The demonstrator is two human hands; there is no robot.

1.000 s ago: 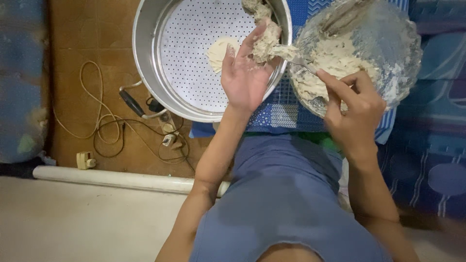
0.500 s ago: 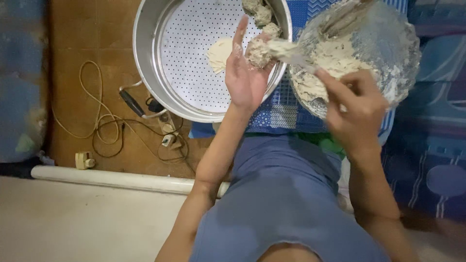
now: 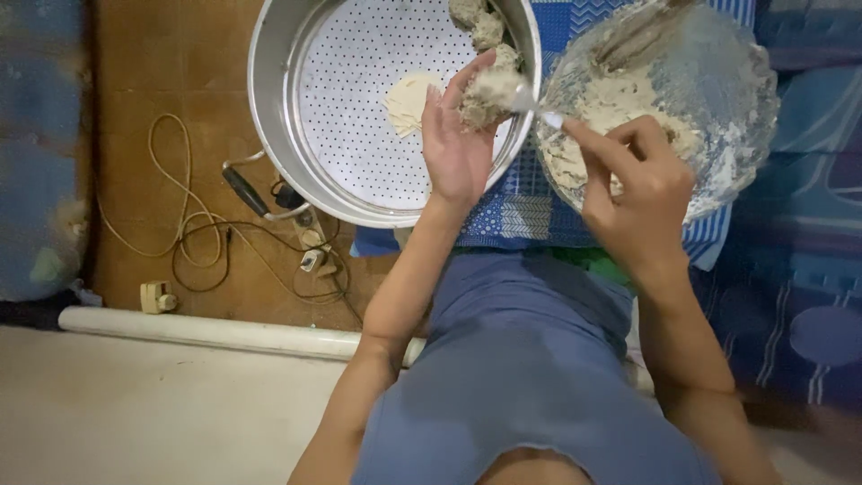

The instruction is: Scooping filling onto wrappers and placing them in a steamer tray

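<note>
Two hands: left hand (image 3: 456,148) cups dumpling (image 3: 485,97), right hand (image 3: 639,193) grips spoon (image 3: 537,106).

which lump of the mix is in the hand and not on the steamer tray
The lump in the left hand; the other lumps lie on the perforated tray.

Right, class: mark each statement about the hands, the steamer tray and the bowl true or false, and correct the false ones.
1. The left hand cups a lump of filling. True.
2. The right hand holds a knife. False: it holds a spoon.
3. The perforated steamer tray is bare. False: a flat wrapper and shaped dumplings lie on it.
4. The glass bowl holds mixture. True.
5. A cable lies on the floor. True.
</note>
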